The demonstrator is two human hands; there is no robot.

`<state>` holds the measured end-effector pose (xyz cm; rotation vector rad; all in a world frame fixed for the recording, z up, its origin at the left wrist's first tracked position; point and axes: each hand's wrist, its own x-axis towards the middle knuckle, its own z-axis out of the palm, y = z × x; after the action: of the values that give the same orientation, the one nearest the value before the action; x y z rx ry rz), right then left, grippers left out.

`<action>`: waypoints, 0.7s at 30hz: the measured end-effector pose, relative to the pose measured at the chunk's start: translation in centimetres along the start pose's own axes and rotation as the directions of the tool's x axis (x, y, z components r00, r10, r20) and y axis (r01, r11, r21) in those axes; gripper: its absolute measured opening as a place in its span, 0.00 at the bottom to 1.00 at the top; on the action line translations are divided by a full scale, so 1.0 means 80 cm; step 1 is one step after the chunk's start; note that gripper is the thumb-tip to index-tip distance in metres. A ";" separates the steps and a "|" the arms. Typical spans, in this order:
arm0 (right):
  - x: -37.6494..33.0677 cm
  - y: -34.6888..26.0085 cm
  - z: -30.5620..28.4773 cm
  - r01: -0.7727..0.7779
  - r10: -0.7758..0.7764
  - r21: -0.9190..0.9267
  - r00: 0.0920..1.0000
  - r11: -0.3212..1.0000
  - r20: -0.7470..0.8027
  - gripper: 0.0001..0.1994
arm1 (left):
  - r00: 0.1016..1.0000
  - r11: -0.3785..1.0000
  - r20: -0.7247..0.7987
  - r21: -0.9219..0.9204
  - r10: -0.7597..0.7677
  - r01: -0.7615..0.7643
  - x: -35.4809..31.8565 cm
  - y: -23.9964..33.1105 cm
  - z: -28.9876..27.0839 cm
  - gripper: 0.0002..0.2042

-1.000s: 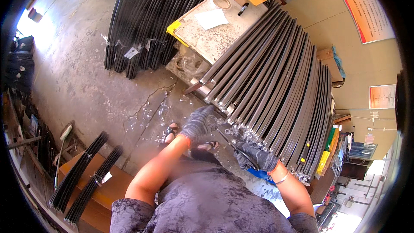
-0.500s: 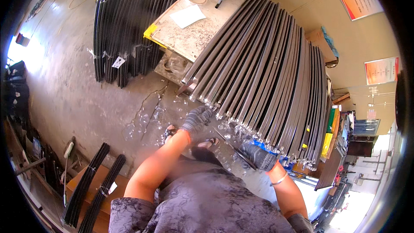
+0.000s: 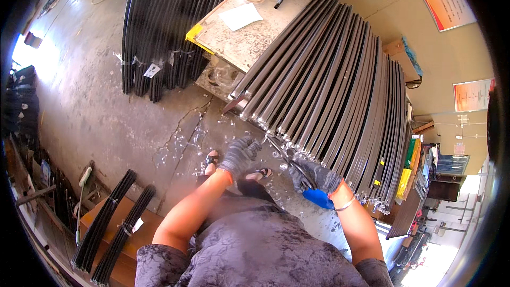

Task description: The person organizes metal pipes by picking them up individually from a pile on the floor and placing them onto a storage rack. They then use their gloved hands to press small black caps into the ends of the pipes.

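My left hand [image 3: 240, 155], in a grey knit glove, hovers with fingers spread just short of the lower ends of a big stack of long dark metal profiles [image 3: 329, 79]. It holds nothing. My right hand [image 3: 314, 176], also gloved, grips blue-handled cutters [image 3: 320, 198]. Their thin blades [image 3: 284, 154] point up-left at the profile ends, between my two hands. Bits of clear plastic wrap [image 3: 186, 146] lie on the concrete floor below.
A worn table [image 3: 234, 42] with a sheet of paper and a marker stands behind the stack. A second bundle of dark profiles [image 3: 159, 32] lies at the upper left, and smaller bundles [image 3: 109, 226] rest on a wooden bench at the lower left. My sandalled feet [image 3: 212, 160] stand below the hands.
My right hand has risen a little and brought the cutters closer to the profile ends. My left hand stays near the ends, its fingers now more spread.
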<state>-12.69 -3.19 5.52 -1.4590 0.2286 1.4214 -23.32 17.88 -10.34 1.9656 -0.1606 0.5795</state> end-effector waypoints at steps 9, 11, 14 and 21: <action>0.008 -0.055 0.059 -0.042 -0.012 -0.273 0.981 0.961 -0.193 0.15 | 0.965 0.939 0.181 0.321 -0.190 0.125 0.031 0.036 -0.032 0.13; 0.011 -0.033 0.053 0.130 -0.209 -0.394 0.964 0.910 -0.163 0.14 | 0.928 0.942 0.183 0.149 -0.325 0.301 0.026 0.038 -0.029 0.13; 0.016 -0.016 0.049 0.288 -0.334 -0.335 0.938 0.897 -0.089 0.12 | 0.904 0.927 0.231 -0.026 -0.359 0.375 0.014 0.024 -0.019 0.13; -0.004 -0.018 0.051 0.106 -0.123 -0.199 0.989 0.974 -0.078 0.06 | 0.821 0.954 0.490 0.203 -0.294 0.221 0.036 0.056 -0.033 0.11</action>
<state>-14.24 0.32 7.55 -1.6708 0.0605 1.3148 -23.26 18.54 -4.49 2.1954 -0.1842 -0.1344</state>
